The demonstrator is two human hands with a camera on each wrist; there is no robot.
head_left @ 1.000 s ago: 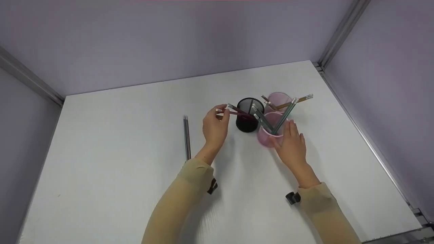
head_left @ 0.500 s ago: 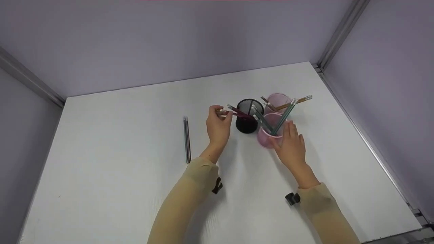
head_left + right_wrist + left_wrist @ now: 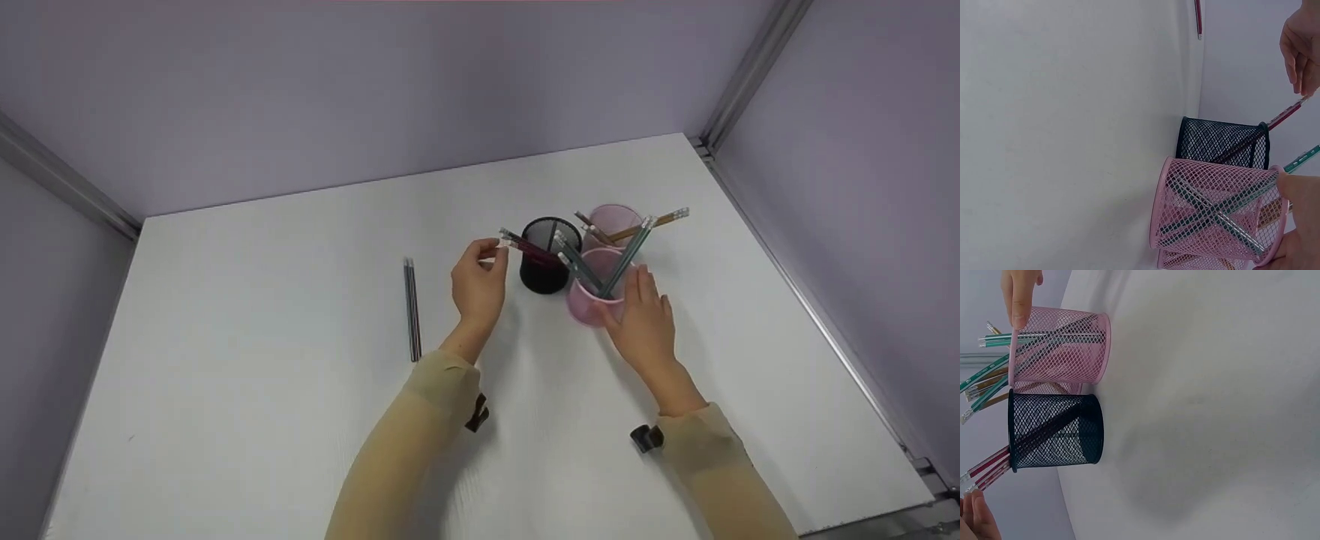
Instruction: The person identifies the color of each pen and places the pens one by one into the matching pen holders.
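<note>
Looks to me like the sorting step: my left hand (image 3: 478, 283) pinches the eraser ends of the dark red pencils (image 3: 529, 247) leaning out of the black mesh cup (image 3: 546, 262), mid-table. My right hand (image 3: 643, 319) rests with relaxed fingers against the near pink mesh cup (image 3: 589, 296), steadying it. Next I'd guess either letting go or lifting them cleanly without tipping the cup.

Lighting even, diffuse, fairly bright; source overhead, no glare. Soft faint shadows on white table (image 3: 262, 315) just below left hand (image 3: 478, 285) and right hand (image 3: 643, 324). Head view slightly soft; wrist views sharp, fingers at frame edges blurred.
</note>
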